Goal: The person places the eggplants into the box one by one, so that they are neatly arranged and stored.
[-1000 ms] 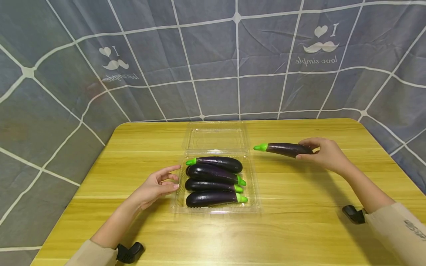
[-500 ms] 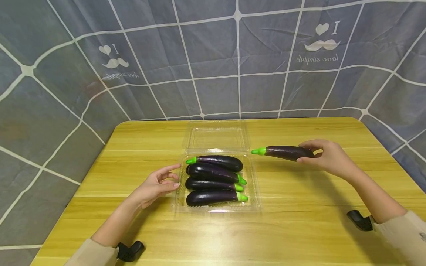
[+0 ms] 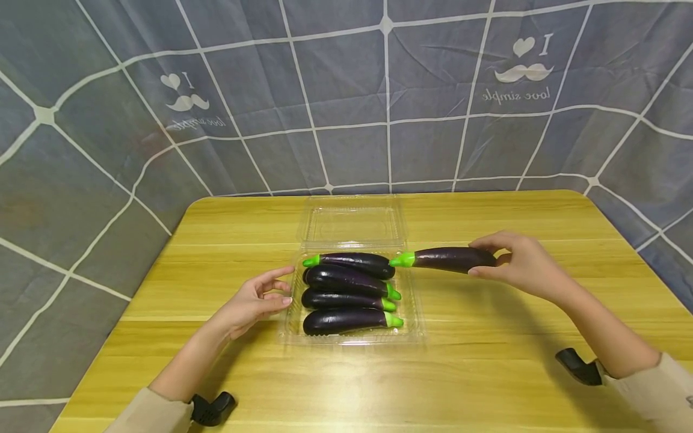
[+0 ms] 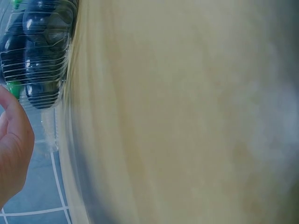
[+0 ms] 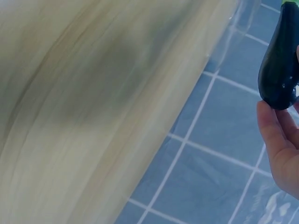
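Note:
My right hand (image 3: 525, 264) pinches a dark purple eggplant (image 3: 452, 258) by its thick end, holding it above the table. The bright green stem tip points left, over the right side of a clear plastic clamshell box (image 3: 414, 319). Inside the box several eggplants (image 3: 346, 323) lie crosswise in a row, the rearmost (image 3: 357, 263) with its stem to the left. At the box's left wall rests my left hand (image 3: 254, 304), thumb and fingers loosely bent against or very near the rim. In the right wrist view the held eggplant (image 5: 278, 60) stands above my fingertips.
The clear lid (image 3: 352, 225) is folded back flat behind the box. Wood-patterned table (image 3: 487, 373) lies around it. A grey cloth (image 3: 346, 96) with white lines hangs along the back and sides. Each wrist wears a black camera (image 3: 213, 409).
My right hand has brought the eggplant left and slightly nearer, so its stem now overlaps the box's right side in view. The left hand stays put.

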{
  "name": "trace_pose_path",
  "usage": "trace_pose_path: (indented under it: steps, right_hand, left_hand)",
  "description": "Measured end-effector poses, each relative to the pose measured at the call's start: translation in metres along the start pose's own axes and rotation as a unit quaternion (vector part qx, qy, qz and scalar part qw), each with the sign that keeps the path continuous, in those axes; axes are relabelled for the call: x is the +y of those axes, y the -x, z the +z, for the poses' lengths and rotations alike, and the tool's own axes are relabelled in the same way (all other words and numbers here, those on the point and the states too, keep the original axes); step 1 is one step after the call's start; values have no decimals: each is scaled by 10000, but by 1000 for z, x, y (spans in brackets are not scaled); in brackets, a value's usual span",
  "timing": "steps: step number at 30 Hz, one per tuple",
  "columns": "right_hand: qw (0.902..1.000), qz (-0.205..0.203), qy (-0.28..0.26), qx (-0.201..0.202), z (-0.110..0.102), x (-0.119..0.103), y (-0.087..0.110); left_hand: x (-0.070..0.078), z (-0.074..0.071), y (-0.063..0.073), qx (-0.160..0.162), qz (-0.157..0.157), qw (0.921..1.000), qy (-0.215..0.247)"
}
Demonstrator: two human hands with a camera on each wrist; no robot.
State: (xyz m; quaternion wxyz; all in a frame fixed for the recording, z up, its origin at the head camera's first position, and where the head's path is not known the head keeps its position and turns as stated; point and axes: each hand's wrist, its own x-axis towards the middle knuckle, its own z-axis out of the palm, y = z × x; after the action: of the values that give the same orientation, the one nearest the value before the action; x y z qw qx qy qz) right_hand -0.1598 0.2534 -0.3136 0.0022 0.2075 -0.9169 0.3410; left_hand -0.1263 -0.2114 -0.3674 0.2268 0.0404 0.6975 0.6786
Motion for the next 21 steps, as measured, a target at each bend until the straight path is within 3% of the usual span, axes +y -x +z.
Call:
trace_pose_path:
  steps: [6,21]
  right_hand:
    - [9990,-436,31,70,8,-15,0]
    - [9940,-1077,69,-165,39,-49,-10]
  left_hand:
    - [0,0,0,-6,-6,10000,-28]
    - [1,-1,0,-27,39,10000,-16]
